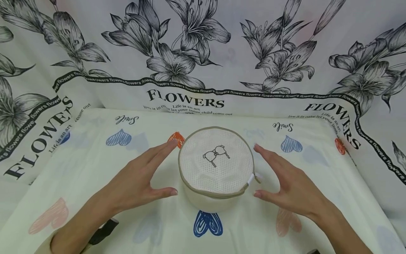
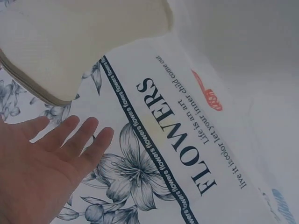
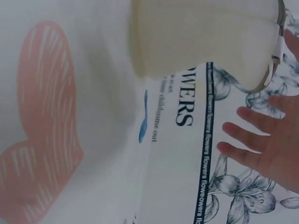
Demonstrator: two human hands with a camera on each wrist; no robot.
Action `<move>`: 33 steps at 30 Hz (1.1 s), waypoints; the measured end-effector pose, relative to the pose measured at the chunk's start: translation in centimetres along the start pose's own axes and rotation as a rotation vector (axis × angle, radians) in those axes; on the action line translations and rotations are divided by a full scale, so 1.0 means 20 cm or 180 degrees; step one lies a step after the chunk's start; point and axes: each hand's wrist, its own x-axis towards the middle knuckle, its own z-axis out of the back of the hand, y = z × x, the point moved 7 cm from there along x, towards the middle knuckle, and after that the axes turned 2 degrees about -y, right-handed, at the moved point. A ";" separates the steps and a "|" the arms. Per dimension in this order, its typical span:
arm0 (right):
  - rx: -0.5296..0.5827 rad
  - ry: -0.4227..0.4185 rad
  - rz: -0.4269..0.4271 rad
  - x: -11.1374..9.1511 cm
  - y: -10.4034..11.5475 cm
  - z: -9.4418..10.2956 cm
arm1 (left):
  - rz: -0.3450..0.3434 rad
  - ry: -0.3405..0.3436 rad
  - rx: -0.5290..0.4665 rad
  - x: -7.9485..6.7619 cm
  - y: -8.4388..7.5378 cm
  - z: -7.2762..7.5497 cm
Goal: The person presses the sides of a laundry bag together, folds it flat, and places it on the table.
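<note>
A round, cream laundry wash bag [image 1: 217,162] stands upright on the cloth between my two hands. Its white mesh top carries a bra drawing and is edged by a tan zipper [image 1: 209,194], whose pull lies at the right front. My left hand [image 1: 139,176] is held just left of the bag, fingers extended and thumb apart. On the other side my right hand [image 1: 291,183] mirrors it, also with straight fingers. Small gaps separate both hands from the bag. Both wrist views show the bag's plain side wall [image 2: 88,42] beyond the spread fingers.
The surface is covered by a pale cloth [image 1: 95,218] printed with hearts and the word Smile. Behind and along the sides rises a white curtain [image 1: 234,60] with black lilies and FLOWERS lettering. A dark strap piece [image 1: 104,231] shows at the left wrist.
</note>
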 end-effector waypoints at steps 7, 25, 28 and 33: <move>0.0447 0.0013 0.0197 0.04 0.05 0.02 | -0.0038 -0.0032 -0.0138 0.03 -0.04 0.00; 0.1829 -0.0402 -0.0301 0.15 0.05 0.02 | 0.0179 -0.0568 -0.0690 0.07 -0.10 0.01; 0.2039 -0.0349 -0.0519 0.15 0.04 0.00 | 0.0389 -0.0599 -0.0879 0.08 -0.10 0.00; 0.2160 -0.0188 -0.0801 0.15 0.02 -0.03 | 0.0745 -0.0511 -0.1275 0.08 -0.10 -0.02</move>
